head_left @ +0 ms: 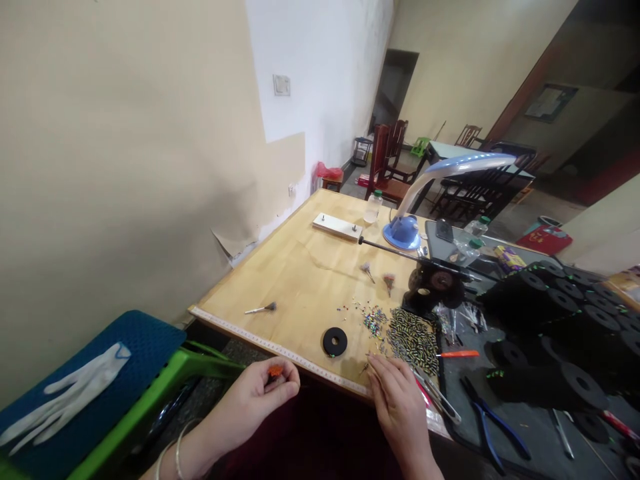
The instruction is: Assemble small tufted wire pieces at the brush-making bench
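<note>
In front of the table's near edge, my left hand point(267, 393) is closed around a small bundle with an orange top point(275, 371); its lower part is hidden by the fingers. My right hand point(397, 400) rests at the table's front edge with its fingers together. A tiny dark piece point(365, 368) shows by its fingertips, and I cannot tell whether it is gripped. Just beyond lies a black ring point(335, 342) with a center hole. Right of it are a heap of small yellow-and-dark pieces point(415, 340) and scattered colored beads point(374, 321). Tweezers point(437, 397) lie beside my right hand.
Brush-like pieces point(261, 309) lie on the wooden table point(280, 267). A blue lamp point(403, 232) and a black rod mechanism point(433, 283) stand farther back. Blue-handled pliers point(493, 427) and stacked black rolls point(560, 387) occupy the right side. A white glove point(85, 387) lies at left.
</note>
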`<state>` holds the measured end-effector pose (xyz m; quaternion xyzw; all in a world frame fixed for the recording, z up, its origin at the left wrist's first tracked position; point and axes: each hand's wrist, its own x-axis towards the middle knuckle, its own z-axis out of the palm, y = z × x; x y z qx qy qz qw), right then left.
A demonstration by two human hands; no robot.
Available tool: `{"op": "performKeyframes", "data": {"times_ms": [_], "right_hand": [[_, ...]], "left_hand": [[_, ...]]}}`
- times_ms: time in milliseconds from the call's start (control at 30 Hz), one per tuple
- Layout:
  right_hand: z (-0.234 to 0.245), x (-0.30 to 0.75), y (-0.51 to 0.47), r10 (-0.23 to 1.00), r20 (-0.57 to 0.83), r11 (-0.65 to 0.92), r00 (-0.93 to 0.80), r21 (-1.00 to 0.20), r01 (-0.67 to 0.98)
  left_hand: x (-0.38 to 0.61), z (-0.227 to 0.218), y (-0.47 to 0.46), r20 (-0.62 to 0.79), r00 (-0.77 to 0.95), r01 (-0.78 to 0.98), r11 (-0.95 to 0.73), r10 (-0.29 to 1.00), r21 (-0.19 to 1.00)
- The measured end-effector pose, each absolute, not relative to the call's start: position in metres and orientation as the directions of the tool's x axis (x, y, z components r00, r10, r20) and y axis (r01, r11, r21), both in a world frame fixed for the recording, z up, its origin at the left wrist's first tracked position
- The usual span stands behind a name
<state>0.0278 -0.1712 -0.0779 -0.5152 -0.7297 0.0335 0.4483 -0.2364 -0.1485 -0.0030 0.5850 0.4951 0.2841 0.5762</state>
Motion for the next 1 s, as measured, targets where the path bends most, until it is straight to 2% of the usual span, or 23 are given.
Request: {"op": "performKeyframes", "data": {"times_ms": [67, 167, 267, 400, 533, 600, 700, 833, 933, 1000], "right_hand": [[-0.064, 0.011, -0.181, 0.828, 0.561, 0.451, -0.006, -0.659, 0.602], [-0.050, -0.020, -0.188, 0.935, 0.343, 0.354, -0.091, -0.880, 0.318], [-0.054, -0.043, -0.184, 0.964, 0.156, 0.185, -0.214, -0.975, 0.123], [-0.076, -0.049, -0.173, 0.973, 0.054, 0.080, -0.225, -0.991, 0.109], [-0.097, -0.043, -0.167, 0.994, 0.044, 0.052, -0.099, -0.996, 0.079], [-0.100, -0.040, -0.166, 1.000, 0.006, 0.006, -0.009, -1.000, -0.001], [-0.099, -0.036, -0.167, 0.989, -0.139, -0.130, 0.042, -0.977, -0.172], [-0.097, -0.035, -0.171, 0.964, -0.239, -0.182, 0.121, -0.916, -0.358], [-0.099, -0.037, -0.175, 0.944, -0.280, -0.179, 0.173, -0.878, -0.443], [-0.099, -0.038, -0.178, 0.935, -0.289, -0.162, 0.207, -0.864, -0.476]], "left_hand": [[-0.232, 0.003, -0.149, -0.224, 0.375, 0.289, 0.117, 0.900, 0.950], [-0.223, 0.009, -0.149, -0.175, 0.397, 0.310, 0.047, 0.901, 0.949], [-0.217, 0.008, -0.148, -0.127, 0.391, 0.321, -0.005, 0.911, 0.947], [-0.218, -0.002, -0.143, -0.129, 0.384, 0.379, -0.028, 0.914, 0.925], [-0.227, -0.018, -0.122, -0.128, 0.323, 0.486, -0.048, 0.938, 0.873], [-0.231, -0.023, -0.104, -0.057, 0.267, 0.556, -0.105, 0.962, 0.825], [-0.233, -0.029, -0.074, 0.086, 0.202, 0.692, -0.204, 0.976, 0.692], [-0.226, -0.032, -0.051, 0.156, 0.235, 0.797, -0.282, 0.959, 0.534], [-0.219, -0.030, -0.059, 0.289, 0.266, 0.759, -0.385, 0.919, 0.525], [-0.212, -0.028, -0.076, 0.343, 0.247, 0.688, -0.413, 0.906, 0.597]]}}
